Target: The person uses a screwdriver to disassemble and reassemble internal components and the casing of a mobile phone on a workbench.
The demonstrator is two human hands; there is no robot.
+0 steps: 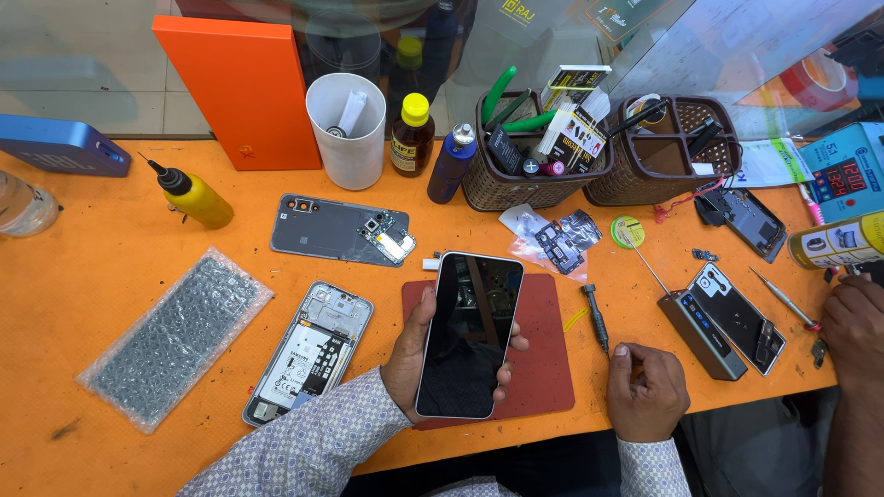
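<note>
The left hand [414, 354] holds a smartphone [470, 333] screen-up above a dark red work mat [543, 359]. The fingers wrap the right edge of the phone, and the thumb lies along its left edge. The screen is dark and reflects the surroundings. The phone sits over the middle of the mat, tilted slightly to the right.

The right hand [647, 391] rests at the near edge of the orange table [110, 239], just right of the mat. Its fingers are curled into a loose fist; whether anything small sits inside the fist cannot be told. A black screwdriver [596, 317] lies on the table just beyond this hand, beside the mat.

Left of the mat lies an opened phone frame [311, 352] with its interior showing. Beyond it lies a grey back cover [339, 230] with a camera module at its right end. A sheet of bubble wrap [175, 336] lies further left. A yellow squeeze bottle [193, 198] with a needle tip lies near the far left.

At the rear stand a white cup [348, 129], a brown bottle with a yellow cap [412, 138], and two woven baskets [534, 175] that hold tools. An orange box [241, 87] leans against the glass.

At the right edge, another person's hand [854, 327] rests on the table near a second dismantled phone [737, 317].
</note>
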